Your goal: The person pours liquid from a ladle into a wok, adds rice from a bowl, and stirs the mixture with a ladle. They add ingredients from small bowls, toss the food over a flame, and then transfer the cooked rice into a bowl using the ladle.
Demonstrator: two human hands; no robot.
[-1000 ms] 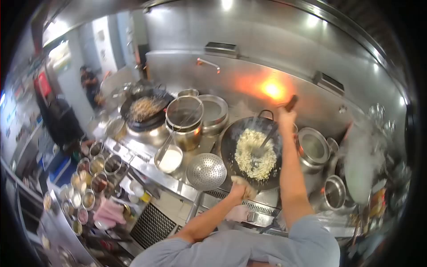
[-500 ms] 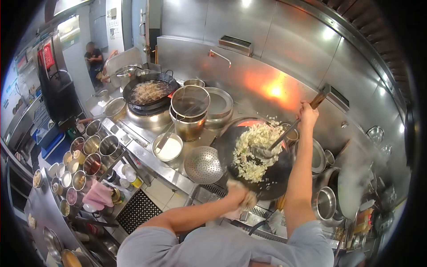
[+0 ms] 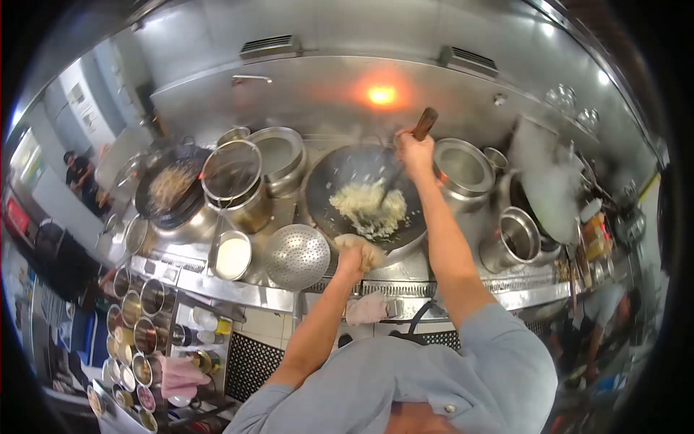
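A large dark wok sits on the stove in front of me, with pale chopped food in its middle. My right hand is wrapped round the wooden handle of a ladle, whose lower end is down in the food. At the wok's near left edge, my left hand is closed on a beige cloth, pressed against the rim. A perforated strainer lies just left of that hand.
Left are a pot with a sieve, a bowl of white liquid and a second wok of food. Lidded pots and a steel pot stand right. Flame glow shows behind. A person is far left.
The view has swung to the right. The food, tossed up toward the wok's back half a second ago, now lies lower in the middle. Both hands keep their holds.
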